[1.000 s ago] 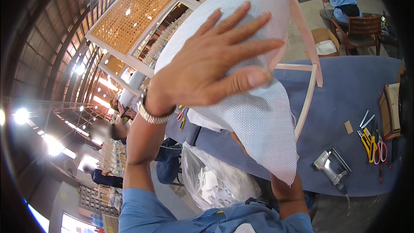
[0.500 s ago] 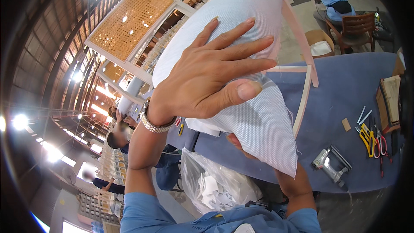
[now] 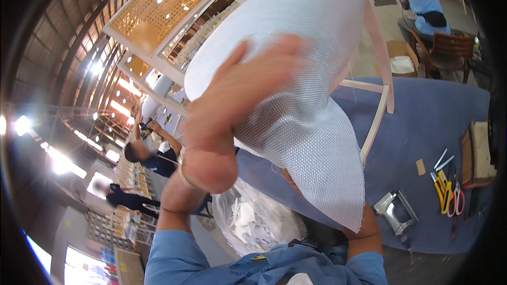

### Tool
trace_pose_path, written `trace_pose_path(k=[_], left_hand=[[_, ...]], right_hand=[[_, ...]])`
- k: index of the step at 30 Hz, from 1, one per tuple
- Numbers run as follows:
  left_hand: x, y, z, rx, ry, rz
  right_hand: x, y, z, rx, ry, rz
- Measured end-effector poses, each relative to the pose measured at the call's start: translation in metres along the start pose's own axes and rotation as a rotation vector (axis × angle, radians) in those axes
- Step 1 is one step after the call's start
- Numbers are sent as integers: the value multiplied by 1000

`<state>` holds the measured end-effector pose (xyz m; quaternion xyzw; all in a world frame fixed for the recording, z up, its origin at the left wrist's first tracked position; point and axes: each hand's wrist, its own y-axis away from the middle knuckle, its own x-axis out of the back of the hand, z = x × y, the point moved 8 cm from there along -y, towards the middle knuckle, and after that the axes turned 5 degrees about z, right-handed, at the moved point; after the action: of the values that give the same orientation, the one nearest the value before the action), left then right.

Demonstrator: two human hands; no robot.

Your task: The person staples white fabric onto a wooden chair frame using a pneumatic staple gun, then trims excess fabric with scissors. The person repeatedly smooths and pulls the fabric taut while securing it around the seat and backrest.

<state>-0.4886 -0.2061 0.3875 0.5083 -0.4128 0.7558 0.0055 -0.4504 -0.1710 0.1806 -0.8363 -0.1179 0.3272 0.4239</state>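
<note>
A light blue-white woven fabric (image 3: 322,148) covers the padded, rounded part of a pale wooden chair frame (image 3: 377,53). Its loose corner hangs down toward me, with a frayed edge. Over the fabric, my left hand (image 3: 248,84) is blurred by motion, fingers stretched out and nothing in them; whether it touches the cloth I cannot tell. My right hand (image 3: 289,179) is behind the hanging flap. Only a bit of it shows past the cloth's left edge, so its grip is hidden.
On the blue-grey table (image 3: 417,126) at right lie a staple gun (image 3: 396,212), yellow cutters (image 3: 442,187), scissors (image 3: 456,201) and a wooden box (image 3: 477,153). A clear bag of white scraps (image 3: 253,219) stands below. A cane-panel frame (image 3: 163,8) rises at left; other people work nearby.
My left hand has turned from lying spread on the fabric to a more edge-on pose, its fingers shifted left. The loose flap looks more rumpled. The whole view has shifted slightly.
</note>
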Motion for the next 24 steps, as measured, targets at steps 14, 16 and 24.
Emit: trace_pose_path(k=[14,16,24], left_hand=[[-99,158,-60,867,634,1019],[-94,148,-57,809,519,968],[-71,130,-38,818,187,1073]], right_hand=[[8,-5,-1,-189,-13,-64],[9,-11,2,-195,-12,-67],[11,-10,18,-279,93,-107]])
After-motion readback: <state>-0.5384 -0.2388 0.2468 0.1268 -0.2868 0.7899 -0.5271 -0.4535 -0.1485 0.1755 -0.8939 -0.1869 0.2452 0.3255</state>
